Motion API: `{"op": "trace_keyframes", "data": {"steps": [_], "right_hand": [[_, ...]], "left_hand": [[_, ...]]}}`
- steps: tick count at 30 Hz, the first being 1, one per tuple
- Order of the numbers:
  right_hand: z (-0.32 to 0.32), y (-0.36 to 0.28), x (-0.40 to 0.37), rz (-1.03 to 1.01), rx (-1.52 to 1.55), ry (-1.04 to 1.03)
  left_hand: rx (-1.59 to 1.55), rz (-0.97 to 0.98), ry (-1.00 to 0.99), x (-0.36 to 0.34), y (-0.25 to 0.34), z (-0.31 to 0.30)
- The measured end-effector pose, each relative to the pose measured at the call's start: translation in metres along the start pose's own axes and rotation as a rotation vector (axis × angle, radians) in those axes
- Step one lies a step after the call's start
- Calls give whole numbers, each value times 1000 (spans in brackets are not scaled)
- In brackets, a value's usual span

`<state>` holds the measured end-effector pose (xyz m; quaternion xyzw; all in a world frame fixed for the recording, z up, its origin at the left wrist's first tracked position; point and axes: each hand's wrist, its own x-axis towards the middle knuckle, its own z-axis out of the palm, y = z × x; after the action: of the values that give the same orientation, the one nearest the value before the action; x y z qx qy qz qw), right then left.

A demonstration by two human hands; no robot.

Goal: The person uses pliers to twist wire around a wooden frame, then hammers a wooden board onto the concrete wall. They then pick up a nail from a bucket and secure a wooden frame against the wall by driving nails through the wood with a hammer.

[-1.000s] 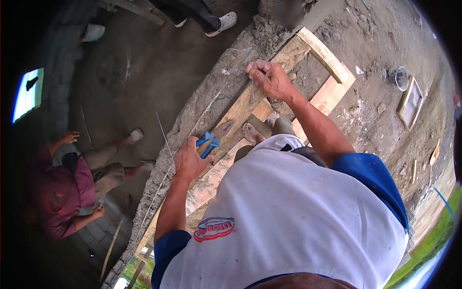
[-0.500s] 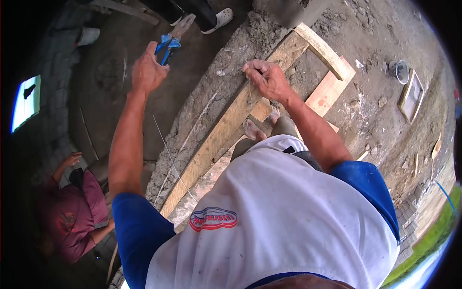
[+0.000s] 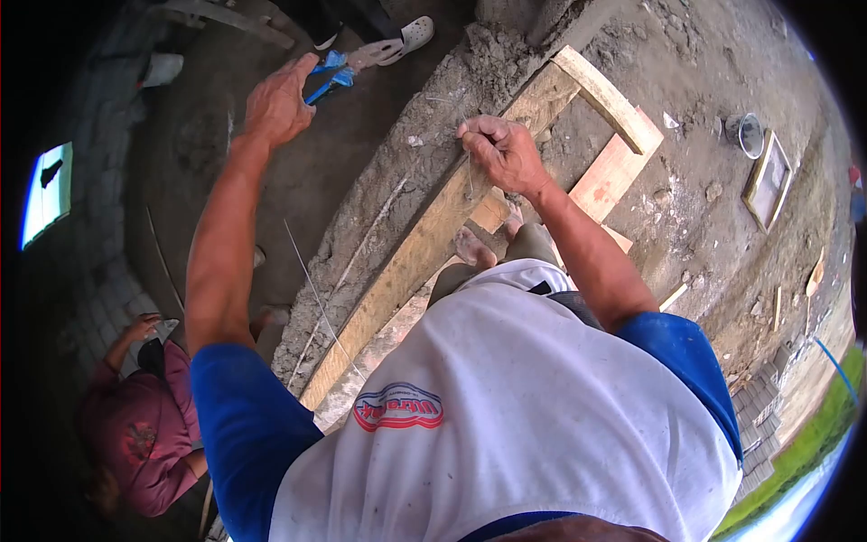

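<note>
Pliers with blue handles are out over the dark floor, past the far side of the rough concrete ledge, held in the left hand. That grip is wrapped round the handles, which sit apart in a V, and the metal nose points at the white clog of a person in dark trousers; whether nose and clog touch, I can't tell from here. Open floor lies between that hand and the ledge, so the left arm has room on that side.

Over by the long board, the right hand has its fingertips pressed together above the board's ledge-side edge, pinching a thin wire that hangs across the wood. The board runs slantwise along the ledge, and a short crosspiece caps its upper end. The right forearm crosses beside that corner, with a pinkish plank close by. A small bucket and a wooden frame sit well clear on the dirt.

A second ago the pliers were over the board, near its middle; they've since swung out across the ledge, and a touch nearer the clog lately. The right hand has barely shifted. The co-worker in maroon now leans lower at the side.
</note>
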<state>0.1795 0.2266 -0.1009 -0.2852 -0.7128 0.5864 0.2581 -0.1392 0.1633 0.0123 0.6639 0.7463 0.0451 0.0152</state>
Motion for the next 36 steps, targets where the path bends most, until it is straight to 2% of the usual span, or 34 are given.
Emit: {"op": "trace_keyframes", "data": {"steps": [3,4,7,8,11,12,15,16,19,20,22,24,26,28,31,33,34,36], "right_hand": [[-1,-2,1,-57,7,13],[-2,-2,1,-46,2,4],[0,1,0,-25,19,-2],[1,2,-1,-30,32,-2],[-3,-1,1,-42,32,3],[-3,-2,1,-39,32,-6],[-2,4,0,-102,-4,7],[-3,3,2,-77,-30,-1],[-3,-6,7,-43,-154,-61],[-1,-14,16,-66,-218,-88],[7,-19,31,-158,-380,-142],[16,-18,49,-306,-581,-207],[21,-19,54,-305,-609,-255],[23,-18,54,-338,-607,-270],[22,-8,52,-452,-554,-262],[19,-5,51,-520,-538,-282],[21,-6,51,-491,-550,-291],[21,-7,47,-424,-575,-307]], "left_hand": [[318,383,-455,1,3,8],[306,388,-412,0,1,5],[-166,-103,-117,5,-13,9],[-284,-165,-27,4,-21,23],[223,297,-521,5,10,19],[236,372,-316,0,3,14],[6,110,-63,5,-11,15],[90,155,-182,3,-6,10],[110,281,-308,-31,16,21],[93,92,-486,-38,29,5],[-59,-165,-597,-72,45,-7],[-208,-337,-564,-131,68,-6],[-263,-504,-591,-183,105,-1],[-300,-595,-515,-224,139,22],[-142,-504,-422,-228,167,26],[-204,-436,-51,-199,154,17],[-217,-401,140,-171,147,11],[-172,-241,258,-116,124,17]]}}
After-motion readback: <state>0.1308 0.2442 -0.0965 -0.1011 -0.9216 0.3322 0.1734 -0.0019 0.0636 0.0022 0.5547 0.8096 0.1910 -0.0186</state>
